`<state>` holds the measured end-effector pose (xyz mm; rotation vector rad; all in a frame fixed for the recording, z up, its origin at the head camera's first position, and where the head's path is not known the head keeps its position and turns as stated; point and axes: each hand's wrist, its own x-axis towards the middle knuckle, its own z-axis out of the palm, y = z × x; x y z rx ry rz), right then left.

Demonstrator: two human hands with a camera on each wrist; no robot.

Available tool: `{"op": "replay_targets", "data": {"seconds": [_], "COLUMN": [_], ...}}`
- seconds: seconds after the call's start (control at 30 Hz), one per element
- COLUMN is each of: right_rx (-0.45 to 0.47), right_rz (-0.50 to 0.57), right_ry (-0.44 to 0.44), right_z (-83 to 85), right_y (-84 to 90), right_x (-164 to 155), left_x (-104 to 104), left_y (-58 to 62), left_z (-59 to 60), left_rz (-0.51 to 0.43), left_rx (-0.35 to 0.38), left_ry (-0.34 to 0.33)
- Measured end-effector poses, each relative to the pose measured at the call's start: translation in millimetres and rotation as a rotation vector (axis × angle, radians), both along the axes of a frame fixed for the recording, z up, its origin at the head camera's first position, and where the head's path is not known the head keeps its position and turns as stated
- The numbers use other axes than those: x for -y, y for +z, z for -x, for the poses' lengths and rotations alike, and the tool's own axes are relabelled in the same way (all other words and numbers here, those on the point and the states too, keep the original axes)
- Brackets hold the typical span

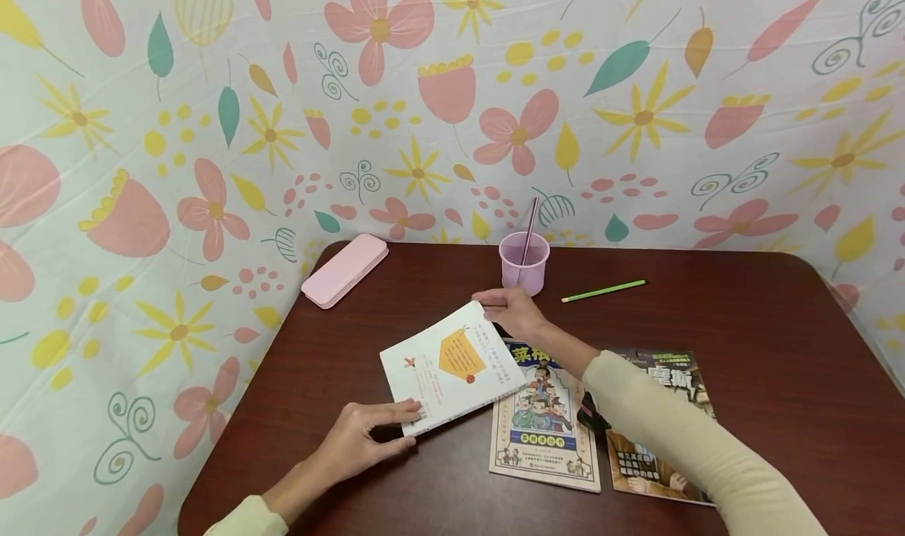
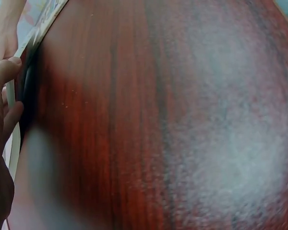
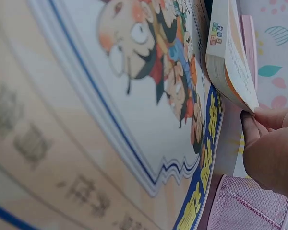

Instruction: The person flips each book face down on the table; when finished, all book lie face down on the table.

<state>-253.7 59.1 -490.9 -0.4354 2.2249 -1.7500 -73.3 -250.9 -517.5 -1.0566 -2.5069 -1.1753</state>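
Note:
A white book (image 1: 438,367) with an orange patch on its cover lies at a slant near the middle of the table. Its near left corner is gripped by my left hand (image 1: 360,435), fingers over the cover and thumb at the edge. My right hand (image 1: 514,313) pinches the far right corner, which looks slightly lifted in the right wrist view. The book's right corner overlaps a cartoon-covered booklet (image 1: 544,410). In the left wrist view, the left fingers (image 2: 8,69) are at the book's edge, close over the tabletop.
A dark-covered magazine (image 1: 661,442) lies partly under the right sleeve (image 1: 672,418). At the back stands a pink mesh pen cup (image 1: 526,273) holding a dark pencil (image 1: 530,229). A green pencil (image 1: 604,291) lies to its right, a pink case (image 1: 345,271) at the back left.

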Motion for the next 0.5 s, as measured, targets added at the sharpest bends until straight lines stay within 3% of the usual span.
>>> {"op": "replay_targets", "data": {"seconds": [0.3,0.5], "right_rx": [-0.006,-0.052], "right_rz": [-0.001,-0.070], "right_ry": [-0.026,-0.018], "right_z": [2.1,4.0], "right_y": [-6.4,-9.8], "right_x": [7.2,9.9], "left_x": [-3.5,-2.6], "left_y": [-5.5,-7.7], "left_z": [-3.0,-3.2], "left_rz": [0.070,0.132], "left_rx": [-0.100,-0.080], "left_ry": [0.023,0.036]}}
